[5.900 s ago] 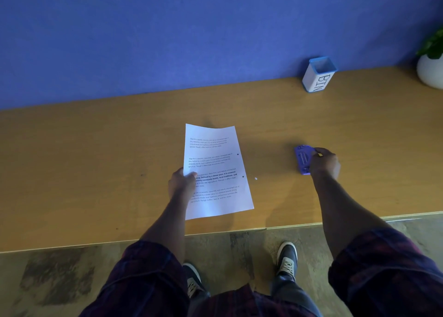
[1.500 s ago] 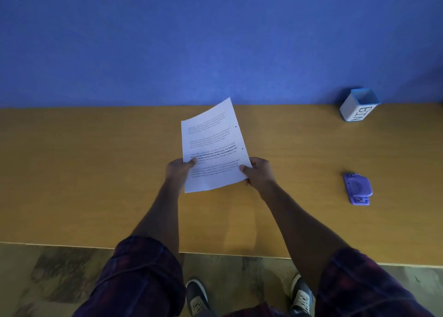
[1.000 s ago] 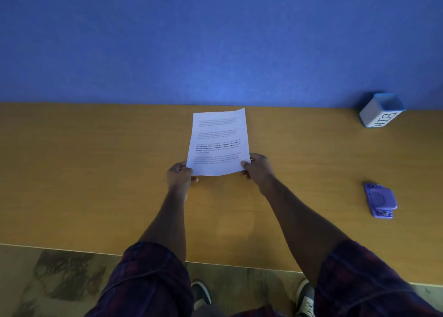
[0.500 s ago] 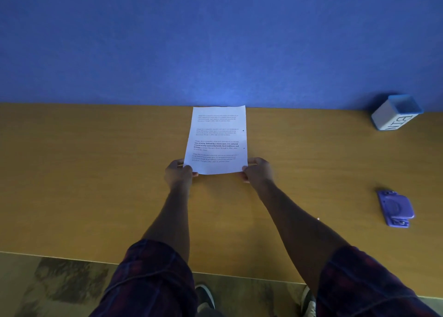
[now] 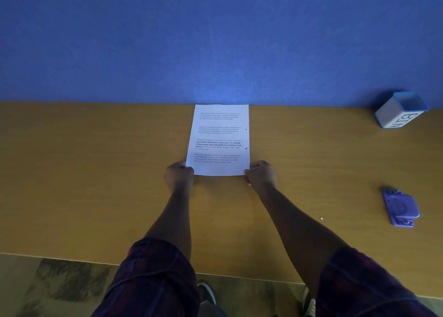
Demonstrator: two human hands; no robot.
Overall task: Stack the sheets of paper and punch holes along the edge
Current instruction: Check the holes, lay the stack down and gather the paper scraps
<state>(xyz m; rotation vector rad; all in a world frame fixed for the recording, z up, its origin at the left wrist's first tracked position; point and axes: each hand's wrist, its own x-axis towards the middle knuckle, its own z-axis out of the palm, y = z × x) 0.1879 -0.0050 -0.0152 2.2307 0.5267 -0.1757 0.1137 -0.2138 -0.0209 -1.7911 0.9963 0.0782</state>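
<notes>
the white printed sheets of paper [image 5: 219, 139] lie on the long orange-brown wooden table [image 5: 84, 173], lengthwise away from the person, with the far short edge right at the foot of the blue wall [image 5: 215, 41]. blocks of small dark text run down the top sheet, one block in bold, and two small dark punched holes show along its right edge. whether the paper lies fully flat or is lifted a little at the near end cannot be told.

the left hand [image 5: 179, 175] grips the near left corner of the paper, its fingers curled around the edge. the right hand [image 5: 261, 174] pinches the near right corner, fingers bent and closed on the paper, the thumb lying at the sheet's edge. both forearms reach forward over the table, coming out of dark plaid sleeves [image 5: 153, 276].

the small purple plastic hole punch [image 5: 399, 207] sits on the table well to the right of the paper and nearer the person, apart from both hands. a tiny white paper dot [image 5: 321, 218] lies on the wood between the right forearm and the punch. a white square cup with a blue rim and dark lettering [image 5: 399, 113] stands at the back right of the table, near the wall.

below the table's near edge, mottled floor [image 5: 60, 288] and the toes of shoes [image 5: 206, 292] are visible.
</notes>
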